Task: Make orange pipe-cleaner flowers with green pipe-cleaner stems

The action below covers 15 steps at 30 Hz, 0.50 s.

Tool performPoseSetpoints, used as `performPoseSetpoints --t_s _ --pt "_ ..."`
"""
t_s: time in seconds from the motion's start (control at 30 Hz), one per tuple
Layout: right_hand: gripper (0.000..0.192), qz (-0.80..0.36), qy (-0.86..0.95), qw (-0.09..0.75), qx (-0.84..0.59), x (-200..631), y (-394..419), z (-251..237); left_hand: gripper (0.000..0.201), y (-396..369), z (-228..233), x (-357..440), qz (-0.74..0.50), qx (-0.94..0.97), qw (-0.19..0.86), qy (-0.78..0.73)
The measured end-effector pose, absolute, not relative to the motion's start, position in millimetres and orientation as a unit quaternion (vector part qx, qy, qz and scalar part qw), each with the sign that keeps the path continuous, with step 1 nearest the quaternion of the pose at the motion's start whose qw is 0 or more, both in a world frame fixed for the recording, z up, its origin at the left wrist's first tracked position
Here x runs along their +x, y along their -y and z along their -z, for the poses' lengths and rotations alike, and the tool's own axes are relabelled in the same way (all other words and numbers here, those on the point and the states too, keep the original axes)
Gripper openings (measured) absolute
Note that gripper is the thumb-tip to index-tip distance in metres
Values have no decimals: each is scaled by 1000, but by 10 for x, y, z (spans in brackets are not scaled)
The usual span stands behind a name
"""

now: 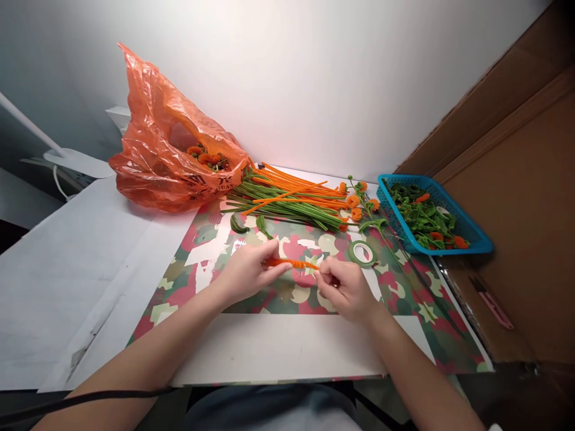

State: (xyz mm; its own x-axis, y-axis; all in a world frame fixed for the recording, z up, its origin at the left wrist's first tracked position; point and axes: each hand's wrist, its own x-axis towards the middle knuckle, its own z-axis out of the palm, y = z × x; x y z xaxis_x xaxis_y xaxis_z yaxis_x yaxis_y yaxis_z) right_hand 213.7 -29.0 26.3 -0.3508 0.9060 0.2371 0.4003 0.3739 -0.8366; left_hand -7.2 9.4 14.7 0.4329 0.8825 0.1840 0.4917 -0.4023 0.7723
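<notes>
An orange pipe cleaner (pixel 298 264) stretches between my two hands above the patterned mat. Its middle looks coiled or ridged, and a thinner end runs to the right. My left hand (pixel 251 269) pinches the left part between thumb and fingers. At the other end, the curled fingers of my right hand (pixel 344 286) grip the thin tip. Just behind my left hand lie two small green leaf-like pieces, one dark and curved (pixel 238 225), the other upright (pixel 263 226). A roll of green tape (pixel 362 254) rests beyond my right hand.
Bundles of green pipe cleaners (pixel 287 206) and orange pipe cleaners (pixel 296 181) lie behind my hands, beside a flower stem (pixel 356 200). An orange plastic bag (pixel 157 137) stands back left. A blue basket (pixel 483 244) holds leaves and flowers; a pink cutter (pixel 494 306) lies near the cardboard.
</notes>
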Motion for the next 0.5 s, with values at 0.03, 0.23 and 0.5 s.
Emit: performPoseSetpoints --t_s 0.03,0.23,0.5 --pt "28 -312 758 373 -435 2112 292 -237 32 -87 -145 -63 -323 767 304 -463" --pt "37 -455 651 446 -412 1959 349 -67 33 11 -128 -17 -436 654 427 -446" --pt "45 -725 441 427 -311 1956 304 -128 34 36 -149 -30 -426 628 548 -352"
